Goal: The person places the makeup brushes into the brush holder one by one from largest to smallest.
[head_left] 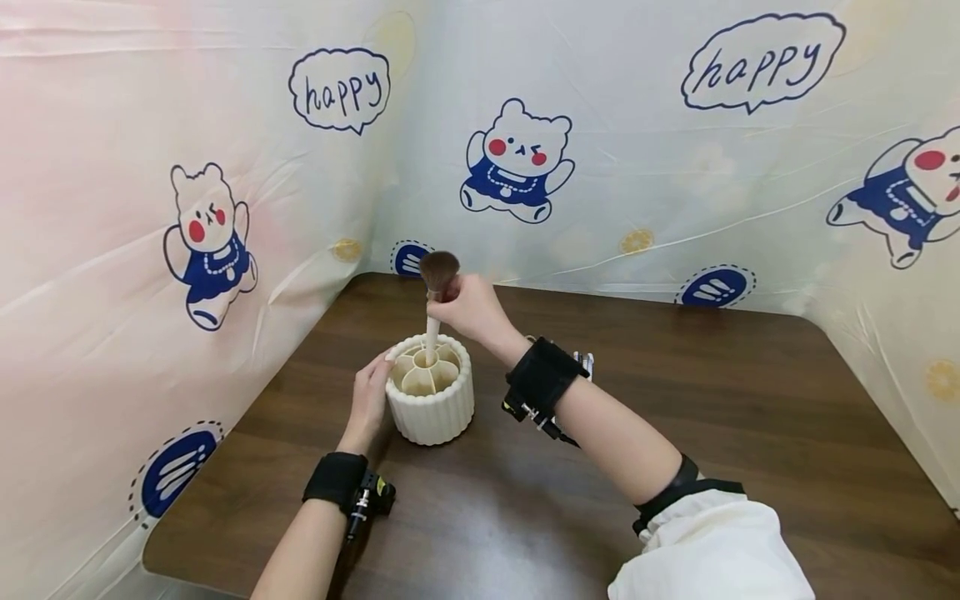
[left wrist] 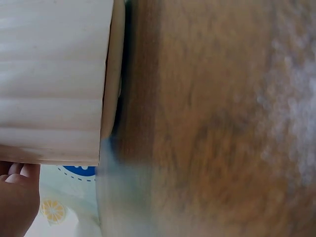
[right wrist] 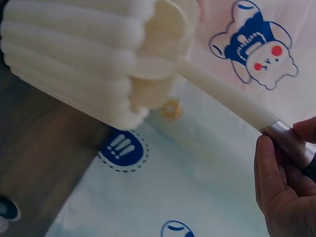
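Observation:
A cream, ribbed brush holder (head_left: 431, 414) with petal-shaped compartments stands on the brown table. My left hand (head_left: 369, 396) holds its left side, fingers round the wall near the rim; in the left wrist view the fingers (left wrist: 19, 173) partly disappear behind it. Above the holder, my right hand (head_left: 476, 312) pinches a makeup brush (head_left: 432, 325) just below its brown bristles, which point up. The brush's pale handle (right wrist: 227, 98) runs down into the central compartment. Its silver ferrule (right wrist: 289, 143) lies between thumb and fingertips in the right wrist view.
A small silvery object (head_left: 587, 363) lies on the wooden table (head_left: 712, 400), partly hidden behind the right wrist. Printed fabric (head_left: 637, 167) with bears and the word "happy" hangs along the table's back and sides. Black straps with small cameras circle both wrists.

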